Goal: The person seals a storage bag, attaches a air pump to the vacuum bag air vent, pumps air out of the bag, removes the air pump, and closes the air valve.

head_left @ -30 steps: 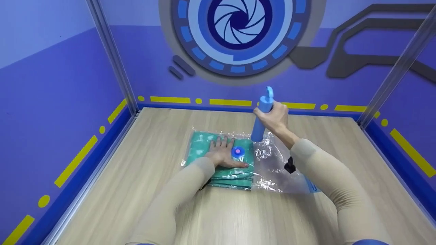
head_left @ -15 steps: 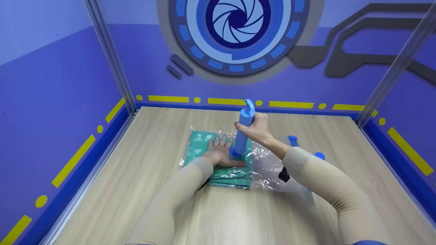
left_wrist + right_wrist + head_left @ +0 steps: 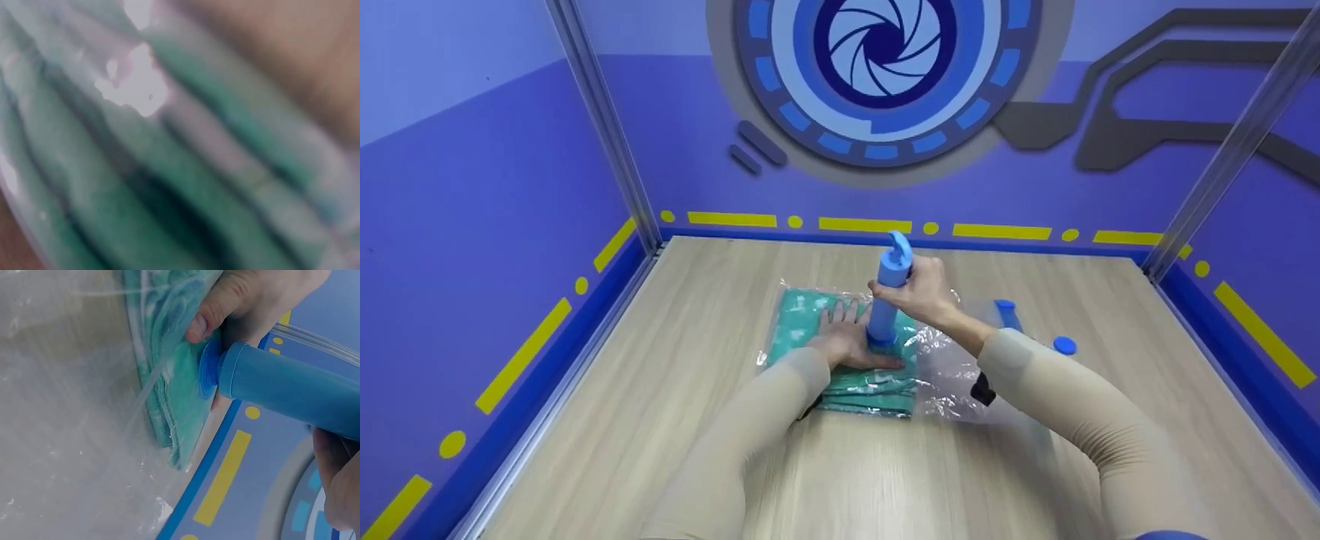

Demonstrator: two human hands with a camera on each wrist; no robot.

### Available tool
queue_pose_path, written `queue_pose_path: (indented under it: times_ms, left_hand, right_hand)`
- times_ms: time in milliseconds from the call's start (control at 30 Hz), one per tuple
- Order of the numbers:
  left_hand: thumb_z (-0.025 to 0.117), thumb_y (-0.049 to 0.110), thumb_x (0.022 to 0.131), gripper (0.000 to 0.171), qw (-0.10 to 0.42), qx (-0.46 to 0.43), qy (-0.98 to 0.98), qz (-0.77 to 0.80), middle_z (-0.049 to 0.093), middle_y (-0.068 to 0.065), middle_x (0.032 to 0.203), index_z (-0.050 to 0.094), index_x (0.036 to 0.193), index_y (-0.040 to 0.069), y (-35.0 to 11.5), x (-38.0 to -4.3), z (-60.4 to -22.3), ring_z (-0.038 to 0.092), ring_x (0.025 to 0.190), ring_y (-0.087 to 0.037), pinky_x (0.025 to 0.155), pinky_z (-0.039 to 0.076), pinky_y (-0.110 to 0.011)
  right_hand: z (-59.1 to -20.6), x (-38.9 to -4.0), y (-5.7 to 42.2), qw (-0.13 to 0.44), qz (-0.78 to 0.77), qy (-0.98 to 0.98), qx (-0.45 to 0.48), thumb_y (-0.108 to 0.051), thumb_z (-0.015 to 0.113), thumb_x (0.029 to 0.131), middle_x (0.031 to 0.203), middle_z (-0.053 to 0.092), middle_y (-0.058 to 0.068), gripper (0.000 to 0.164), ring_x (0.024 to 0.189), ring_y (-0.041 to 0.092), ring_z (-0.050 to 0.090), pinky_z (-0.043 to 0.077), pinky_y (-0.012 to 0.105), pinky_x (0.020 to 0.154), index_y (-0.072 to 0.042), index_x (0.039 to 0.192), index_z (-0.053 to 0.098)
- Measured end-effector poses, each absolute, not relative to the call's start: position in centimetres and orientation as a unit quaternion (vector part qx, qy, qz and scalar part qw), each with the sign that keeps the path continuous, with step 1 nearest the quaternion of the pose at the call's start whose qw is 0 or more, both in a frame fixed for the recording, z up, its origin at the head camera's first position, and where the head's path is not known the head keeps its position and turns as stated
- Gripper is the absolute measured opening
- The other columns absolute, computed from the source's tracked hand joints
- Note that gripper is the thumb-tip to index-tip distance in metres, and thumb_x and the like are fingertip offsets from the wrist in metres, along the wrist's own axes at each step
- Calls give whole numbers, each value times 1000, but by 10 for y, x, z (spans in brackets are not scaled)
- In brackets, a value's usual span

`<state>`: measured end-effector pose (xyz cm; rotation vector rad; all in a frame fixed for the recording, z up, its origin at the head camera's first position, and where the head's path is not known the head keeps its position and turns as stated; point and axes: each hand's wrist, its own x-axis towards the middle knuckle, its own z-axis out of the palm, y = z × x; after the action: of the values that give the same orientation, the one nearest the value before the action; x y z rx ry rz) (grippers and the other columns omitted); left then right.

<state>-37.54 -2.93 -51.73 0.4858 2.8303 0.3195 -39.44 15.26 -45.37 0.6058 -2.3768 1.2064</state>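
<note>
Here's the right hand (image 3: 924, 291), fingers curled round the blue hand pump (image 3: 881, 319), its lower end down on the blue valve (image 3: 207, 372) of the clear plastic bag (image 3: 949, 375)! The left hand (image 3: 847, 342) lies flat, fingers spread, just beside the pump, over the folded green-and-white cloth (image 3: 797, 322) inside the bag on the wooden table (image 3: 705, 315). The left wrist view is blurred, seemingly cloth folds under shiny plastic. A blue disc (image 3: 1064, 346) sits near the right sleeve (image 3: 1057, 382).
</note>
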Motion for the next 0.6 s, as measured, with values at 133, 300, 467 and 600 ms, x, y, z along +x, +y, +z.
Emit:
queue_pose_path:
  times_ms: [133,300,467,600]
  left_hand:
    - [67,97,82,141,128,166,971,114,10,-15,192,4,183,21,-28,-378,-517,7,179,-44,145,9,-66]
    - [67,99,81,143,137,165,971,110,6,-15,192,0,183,24,-27,-385,-524,3,179,-44,145,6,-65]
    - [65,98,84,139,136,169,970,109,7,-17,192,1,183,23,-30,-379,-517,3,179,-46,145,7,-66]
    - [64,98,84,139,139,173,969,106,5,-16,192,1,183,23,-34,-378,-517,3,179,-46,145,6,-66]
  right_hand:
    - [-451,-395,153,201,424,-856,217,-25,96,82,97,86,21,37,94,41,85,70,58,87,2,101,79]
    - [-451,-396,156,191,422,-857,226,-22,95,81,98,86,22,35,95,42,86,71,58,87,2,101,80]
    - [-452,-399,160,168,433,-859,214,-21,95,84,103,86,21,37,99,41,86,71,56,91,1,109,80]
    - [-449,-398,159,109,425,-866,241,-19,96,84,108,87,18,42,106,39,85,69,56,98,-2,118,79]
